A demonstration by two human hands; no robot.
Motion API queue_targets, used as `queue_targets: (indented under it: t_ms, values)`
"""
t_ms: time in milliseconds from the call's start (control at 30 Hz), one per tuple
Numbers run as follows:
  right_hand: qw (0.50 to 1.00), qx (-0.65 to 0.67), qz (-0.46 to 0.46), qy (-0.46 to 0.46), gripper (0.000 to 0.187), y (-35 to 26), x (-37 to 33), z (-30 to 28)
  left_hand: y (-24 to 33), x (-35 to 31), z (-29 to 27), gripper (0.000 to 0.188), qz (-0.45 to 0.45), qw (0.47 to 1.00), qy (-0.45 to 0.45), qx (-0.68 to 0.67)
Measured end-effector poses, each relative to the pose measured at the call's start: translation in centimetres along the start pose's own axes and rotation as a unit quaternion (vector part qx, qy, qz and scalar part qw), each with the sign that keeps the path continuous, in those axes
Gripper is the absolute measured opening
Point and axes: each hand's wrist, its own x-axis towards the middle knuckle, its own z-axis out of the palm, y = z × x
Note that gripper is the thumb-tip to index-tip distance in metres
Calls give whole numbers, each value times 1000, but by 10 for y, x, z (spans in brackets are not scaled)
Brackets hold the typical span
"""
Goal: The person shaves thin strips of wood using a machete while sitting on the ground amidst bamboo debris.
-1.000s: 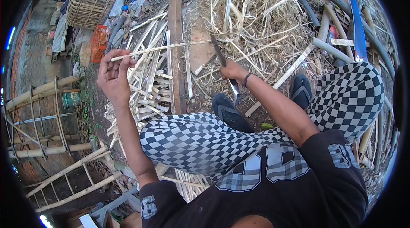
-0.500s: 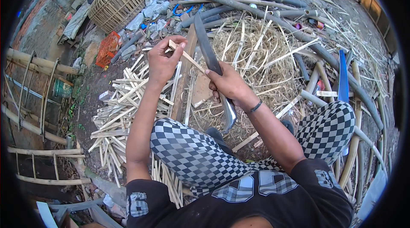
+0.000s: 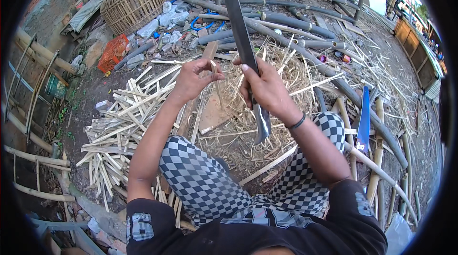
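The left hand (image 3: 193, 83) is pinching a thin strip (image 3: 219, 91) between thumb and fingers, near the strip's upper end. The strip is sitting between the two hands, just right of the left fingertips and apart from the right hand (image 3: 268, 88). Its long axis is running nearly top to bottom in view: a short upper end is poking out above the left thumb, while the longer lower part is slanting slightly right and pointing down over the board (image 3: 212, 114). Whether that lower end is touching the board, the view is not showing clearly.

The right hand is grasping the knife (image 3: 241, 23), its fingers wrapping the handle. The blade is pointing away from the person, leaning a little left, and is standing apart from the strip. The knife's curved butt is jutting out below the fist, toward the lap.

Left of the board, a pile of strips (image 3: 138, 107) is lying on the ground. Shavings (image 3: 296, 71) are spreading beyond the right hand, a blue saw (image 3: 364, 116) is resting farther right, and a basket (image 3: 132, 4) and an orange crate (image 3: 113, 52) are standing at upper left
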Motion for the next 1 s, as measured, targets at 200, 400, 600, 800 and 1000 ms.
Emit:
queue_targets:
  t_ms: [200, 400, 600, 800, 1000]
  values:
    - [998, 65, -14, -20, 28, 35, 5, 20, -19, 1, -1, 14, -72, 976, -48, -200]
    - [995, 86, -19, -39, 24, 30, 19, 10, -15, 12, -7, 15, -82, 984, -47, -150]
    - [994, 113, 4, -11, 28, 36, 38, -3, -11, 24, -3, 22, -85, 988, 12, -129]
    - [994, 109, -13, -15, 26, 36, 39, -6, -6, 29, 7, 30, -52, 996, 23, -76]
    - [995, 90, -25, 36, 25, 37, 47, 6, 6, 30, 12, 29, -122, 992, 17, -4]
